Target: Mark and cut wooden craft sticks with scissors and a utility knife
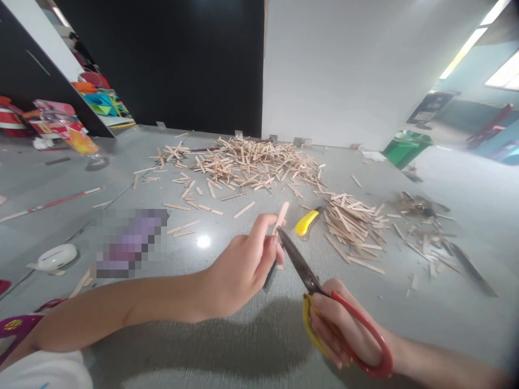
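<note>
My left hand point(243, 267) pinches a short wooden stick point(280, 217) between thumb and fingers and holds it upright above the grey table point(227, 329). My right hand point(343, 329) grips the red and yellow handles of a pair of scissors point(324, 294). The dark blades point up and left, and their tips meet the stick's lower end beside my left thumb. A big heap of cut wooden sticks point(251, 162) lies at the back of the table. A smaller pile of sticks point(351, 221) lies just right of the scissors.
A yellow utility knife point(307, 222) lies beside the smaller pile. Darker scraps point(421, 216) are scattered on the right. A white object point(54, 257) and a long thin rod point(52, 203) lie on the left. Colourful craft items point(60, 127) sit far left, a green bin point(405, 147) far right.
</note>
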Demonstrator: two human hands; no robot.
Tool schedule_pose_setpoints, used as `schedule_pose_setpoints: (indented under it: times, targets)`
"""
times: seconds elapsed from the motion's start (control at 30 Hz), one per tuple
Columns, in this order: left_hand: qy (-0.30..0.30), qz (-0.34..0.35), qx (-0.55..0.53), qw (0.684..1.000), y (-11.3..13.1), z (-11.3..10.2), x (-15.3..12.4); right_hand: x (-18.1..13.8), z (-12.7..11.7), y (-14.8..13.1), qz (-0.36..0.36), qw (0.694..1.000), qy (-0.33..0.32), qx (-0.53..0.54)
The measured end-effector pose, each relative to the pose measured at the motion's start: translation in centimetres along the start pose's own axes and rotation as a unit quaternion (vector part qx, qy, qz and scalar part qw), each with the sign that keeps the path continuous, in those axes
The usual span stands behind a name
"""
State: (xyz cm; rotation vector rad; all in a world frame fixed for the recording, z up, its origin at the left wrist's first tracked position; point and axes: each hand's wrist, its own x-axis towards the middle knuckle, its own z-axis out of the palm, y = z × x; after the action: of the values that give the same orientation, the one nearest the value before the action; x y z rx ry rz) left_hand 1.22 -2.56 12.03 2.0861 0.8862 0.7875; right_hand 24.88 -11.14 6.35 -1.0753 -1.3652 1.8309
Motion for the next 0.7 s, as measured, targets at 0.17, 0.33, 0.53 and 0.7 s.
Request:
schedule_pose_setpoints:
  times: [0.17,0.33,0.53,0.7]
  targets:
    - [-0.014,0.011,0.002,1.0,-0.1,-0.2,0.1,-0.2,-0.1,-0.9,0.005,1.0,0.002,-0.018]
    - [-0.015,-0.008,0.0,1.0,-0.2,-0.6,0.1,-0.3,-0.2,-1.7,-0.001,1.0,-0.019,-0.003]
    - [-0.017,-0.022,-0.023,0.999,0.2,-1.1,0.1,0.1,-0.2,-1.4,0.001,1.0,-0.001,0.004]
    - [-0.009,-0.021,-0.012,1.0,0.5,-1.2,0.1,0.3,-0.7,-1.2,-0.01,1.0,-0.017,0.011]
